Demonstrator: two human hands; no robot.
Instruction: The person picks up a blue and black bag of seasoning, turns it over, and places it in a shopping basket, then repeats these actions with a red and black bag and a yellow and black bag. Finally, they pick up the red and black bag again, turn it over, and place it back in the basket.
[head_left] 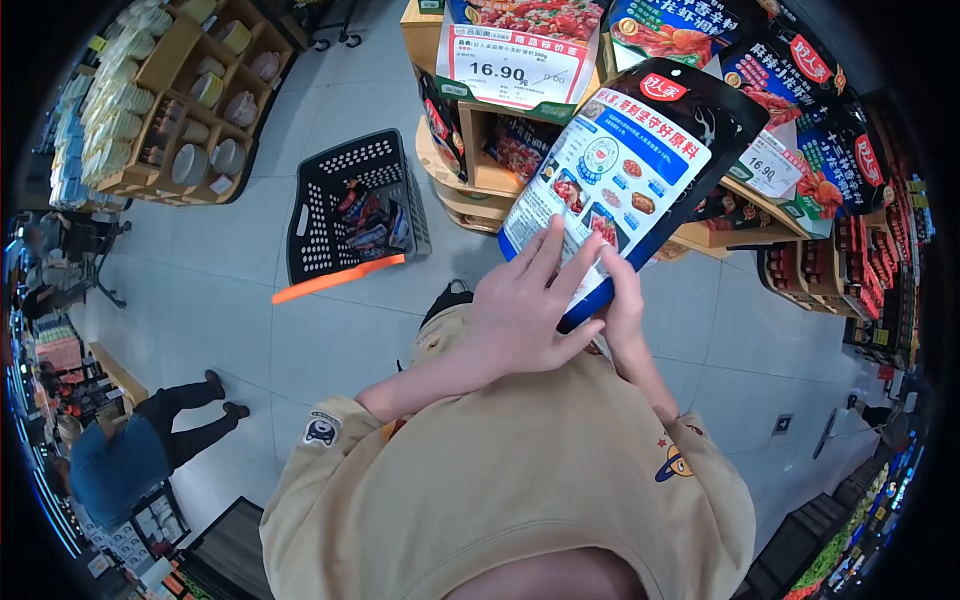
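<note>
A black seasoning pouch (620, 170) with a white and blue printed label is tilted in front of my chest, its printed back turned up to me. My right hand (624, 315) grips its lower right edge, with part of the fingers hidden. Across the lower label lies my left hand (530, 305), fingers spread and stretched out, touching the printed surface. Just behind the pouch, more dark crayfish seasoning pouches (780, 80) stand on a wooden display. A price sign (515, 70) reading 16.90 is fixed at the display's front.
A black shopping basket (345, 170) with an orange handle stands on the tiled floor at left, holding several packets. Wooden shelves (190, 110) with bowls are at upper left. A person in a blue top (120, 460) is at lower left. A dark stand is at lower right.
</note>
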